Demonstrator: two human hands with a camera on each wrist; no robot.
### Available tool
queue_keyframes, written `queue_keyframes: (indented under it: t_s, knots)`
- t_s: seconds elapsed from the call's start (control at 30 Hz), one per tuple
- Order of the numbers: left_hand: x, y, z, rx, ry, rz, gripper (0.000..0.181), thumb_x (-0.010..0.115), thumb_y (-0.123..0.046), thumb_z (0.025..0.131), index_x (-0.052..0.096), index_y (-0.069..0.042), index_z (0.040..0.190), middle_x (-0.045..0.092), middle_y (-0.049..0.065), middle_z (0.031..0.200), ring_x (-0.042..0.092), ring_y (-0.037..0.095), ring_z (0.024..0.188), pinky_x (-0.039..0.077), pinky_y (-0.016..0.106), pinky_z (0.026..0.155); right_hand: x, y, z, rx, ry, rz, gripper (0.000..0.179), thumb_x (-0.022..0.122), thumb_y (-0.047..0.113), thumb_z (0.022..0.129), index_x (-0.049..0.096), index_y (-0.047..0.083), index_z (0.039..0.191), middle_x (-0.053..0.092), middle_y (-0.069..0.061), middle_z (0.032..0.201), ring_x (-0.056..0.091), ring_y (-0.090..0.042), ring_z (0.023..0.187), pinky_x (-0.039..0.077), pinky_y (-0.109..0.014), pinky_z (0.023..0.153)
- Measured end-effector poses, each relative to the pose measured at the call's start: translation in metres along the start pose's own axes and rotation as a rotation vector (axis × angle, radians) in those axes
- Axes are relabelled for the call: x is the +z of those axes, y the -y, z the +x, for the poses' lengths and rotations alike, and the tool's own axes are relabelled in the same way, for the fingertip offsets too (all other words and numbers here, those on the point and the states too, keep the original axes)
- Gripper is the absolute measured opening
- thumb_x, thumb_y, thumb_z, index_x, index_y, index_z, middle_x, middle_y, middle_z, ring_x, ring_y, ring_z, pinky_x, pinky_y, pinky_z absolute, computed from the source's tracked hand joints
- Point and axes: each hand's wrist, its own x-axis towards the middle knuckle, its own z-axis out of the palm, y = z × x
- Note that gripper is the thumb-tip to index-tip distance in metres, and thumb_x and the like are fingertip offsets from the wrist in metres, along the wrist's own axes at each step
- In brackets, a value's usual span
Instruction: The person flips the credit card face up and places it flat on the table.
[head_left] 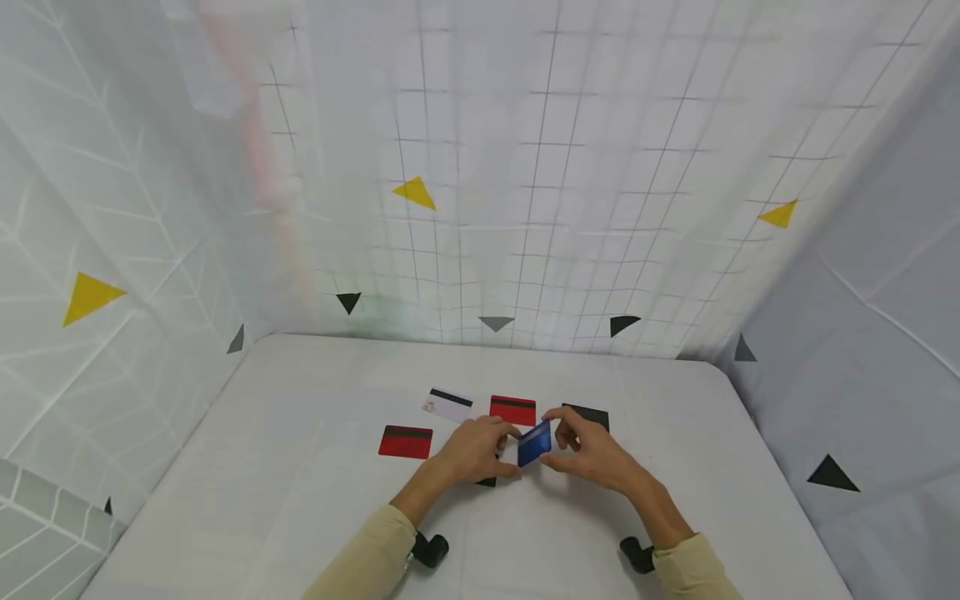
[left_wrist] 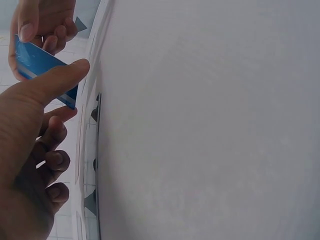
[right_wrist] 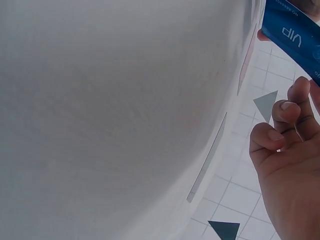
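Observation:
A blue card (head_left: 534, 444) is held tilted above the table between both hands. My left hand (head_left: 471, 450) pinches its left end with thumb and index finger; in the left wrist view the thumb (left_wrist: 70, 75) crosses the card's face. At the opposite end, my right hand (head_left: 592, 457) grips the card by its edges with thumb and index finger, the other fingers loosely curled. Light "VIP" lettering shows on the blue card (right_wrist: 292, 37) in the right wrist view. Partly hidden under the left hand lies a dark card (head_left: 487, 482).
On the white table (head_left: 300, 500) lie a red card (head_left: 406, 442) at left, a white card with a dark stripe (head_left: 448, 406), a second red card (head_left: 513, 411) and a black card (head_left: 588, 414) behind the hands. White patterned sheets (head_left: 487, 167) enclose the table.

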Motion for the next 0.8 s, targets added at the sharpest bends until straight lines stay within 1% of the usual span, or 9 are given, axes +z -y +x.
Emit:
queue_keyframes:
  t_s: [0.13, 0.27, 0.43, 0.67, 0.8]
  knots:
    - [0.0015, -0.0001, 0.0008, 0.001, 0.002, -0.002, 0.057, 0.08, -0.055, 0.079, 0.067, -0.026, 0.126, 0.053, -0.011, 0.084, 0.046, 0.003, 0.075, 0.037, 0.024, 0.068, 0.0026, -0.0025, 0.0021, -0.014, 0.012, 0.0, 0.061, 0.082, 0.043, 0.082, 0.054, 0.021, 0.132, 0.056, 0.005, 0.085, 0.055, -0.018, 0.079, 0.044, -0.027, 0.064]
    - [0.0016, -0.0007, 0.0014, 0.011, 0.001, -0.013, 0.057, 0.081, -0.054, 0.079, 0.067, -0.025, 0.126, 0.052, -0.012, 0.083, 0.047, 0.003, 0.075, 0.038, 0.023, 0.067, 0.005, -0.0035, 0.0032, -0.009, 0.027, -0.005, 0.06, 0.082, 0.044, 0.082, 0.054, 0.023, 0.131, 0.056, 0.006, 0.085, 0.056, -0.018, 0.08, 0.045, -0.026, 0.064]
    - [0.0005, -0.0016, 0.0019, 0.022, -0.005, -0.015, 0.057, 0.081, -0.055, 0.079, 0.067, -0.025, 0.126, 0.052, -0.012, 0.083, 0.046, 0.003, 0.074, 0.037, 0.021, 0.064, 0.006, -0.002, 0.0039, -0.002, 0.03, -0.004, 0.06, 0.082, 0.042, 0.082, 0.055, 0.021, 0.132, 0.057, 0.004, 0.086, 0.056, -0.02, 0.081, 0.045, -0.026, 0.062]
    - [-0.0009, -0.0033, 0.0054, 0.064, -0.041, -0.04, 0.055, 0.081, -0.053, 0.079, 0.068, -0.023, 0.125, 0.055, -0.009, 0.084, 0.045, 0.004, 0.072, 0.037, 0.021, 0.062, 0.0068, 0.0, 0.0055, 0.023, 0.03, -0.011, 0.055, 0.082, 0.046, 0.081, 0.054, 0.027, 0.125, 0.057, 0.001, 0.087, 0.055, -0.02, 0.082, 0.044, -0.026, 0.062]
    - [-0.0011, -0.0042, 0.0064, 0.084, -0.046, -0.049, 0.055, 0.08, -0.055, 0.079, 0.069, -0.023, 0.123, 0.055, -0.01, 0.084, 0.046, 0.003, 0.071, 0.037, 0.02, 0.062, 0.0089, 0.0001, 0.0066, 0.034, 0.031, -0.012, 0.055, 0.083, 0.045, 0.08, 0.054, 0.026, 0.123, 0.057, 0.001, 0.086, 0.055, -0.022, 0.08, 0.042, -0.025, 0.06]
